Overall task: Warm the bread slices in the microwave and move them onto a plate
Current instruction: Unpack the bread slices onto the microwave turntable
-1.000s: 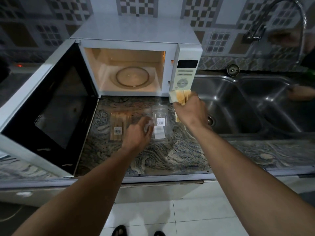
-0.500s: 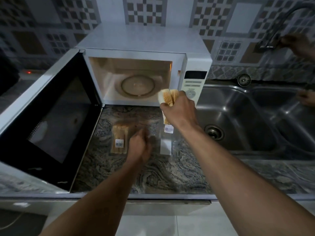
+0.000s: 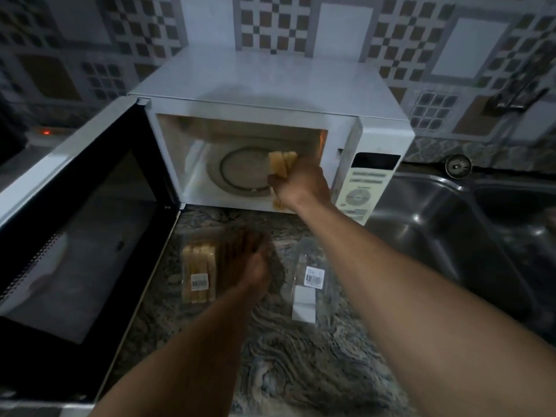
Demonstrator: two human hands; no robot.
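right hand (image 3: 301,183) inside open white microwave (image 3: 255,79), gripping pale tan bread slices (image 3: 281,164) upright | left hand (image 3: 246,264) blurred, fingers straight, empty

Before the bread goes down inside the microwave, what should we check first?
1. Microwave door wide open: ok.
2. Glass tray inside is bare, with room for bread: ok.
3. Right hand grips the bread slices: ok.
4. Slices lying flat on the tray: not ok, they are held upright in the hand.
5. Left hand empty and free to shut the door: cannot tell, it is blurred.
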